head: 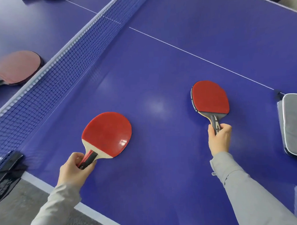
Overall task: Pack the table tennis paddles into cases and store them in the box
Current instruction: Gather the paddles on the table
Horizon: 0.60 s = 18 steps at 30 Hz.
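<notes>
between the two grips: bare table, a wide open lane for a hand. left of the left hand grip: net clamp close by at the table edge; net runs from it as a wall beyond that grip. right of the right hand grip: grey case lies near, not touching. ahead of each grip only its own blade, left paddle, right paddle. beyond the net, blurred paddle, well apart.
</notes>
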Motion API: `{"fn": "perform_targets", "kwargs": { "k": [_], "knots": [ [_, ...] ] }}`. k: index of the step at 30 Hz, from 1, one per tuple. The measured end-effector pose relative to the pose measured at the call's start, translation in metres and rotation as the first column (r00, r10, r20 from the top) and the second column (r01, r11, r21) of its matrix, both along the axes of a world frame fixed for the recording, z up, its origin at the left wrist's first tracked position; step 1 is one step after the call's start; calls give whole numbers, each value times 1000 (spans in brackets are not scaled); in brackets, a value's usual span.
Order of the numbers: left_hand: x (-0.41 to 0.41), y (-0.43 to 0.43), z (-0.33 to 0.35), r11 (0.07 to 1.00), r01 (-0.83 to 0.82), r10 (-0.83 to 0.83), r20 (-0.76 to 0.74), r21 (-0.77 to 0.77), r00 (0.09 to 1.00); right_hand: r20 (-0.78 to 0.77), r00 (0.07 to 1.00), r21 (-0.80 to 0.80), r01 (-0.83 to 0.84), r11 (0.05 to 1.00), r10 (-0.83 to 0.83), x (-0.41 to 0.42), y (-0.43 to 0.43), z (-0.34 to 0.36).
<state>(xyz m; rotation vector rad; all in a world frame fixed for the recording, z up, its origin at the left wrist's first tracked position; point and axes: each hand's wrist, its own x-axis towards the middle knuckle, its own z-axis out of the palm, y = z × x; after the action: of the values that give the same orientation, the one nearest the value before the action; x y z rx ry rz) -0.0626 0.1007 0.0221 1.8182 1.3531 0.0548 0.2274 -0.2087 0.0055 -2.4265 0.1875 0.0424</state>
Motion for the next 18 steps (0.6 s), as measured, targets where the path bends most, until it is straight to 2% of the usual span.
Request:
{"fn": "perform_targets", "kwargs": {
  "k": [5,9,18],
  "knots": [
    [28,-56,12,982,-103,123,124,-158,985,-9,990,156,138,978,-139,-56,9,13],
    [58,-95,12,950,-102,162,184,-297,970,-29,967,226,252,941,-252,-109,10,18],
    [77,-154,4,895,101,-31,166,-435,986,-100,899,297,437,849,-427,-208,10,26]
  ]
}}
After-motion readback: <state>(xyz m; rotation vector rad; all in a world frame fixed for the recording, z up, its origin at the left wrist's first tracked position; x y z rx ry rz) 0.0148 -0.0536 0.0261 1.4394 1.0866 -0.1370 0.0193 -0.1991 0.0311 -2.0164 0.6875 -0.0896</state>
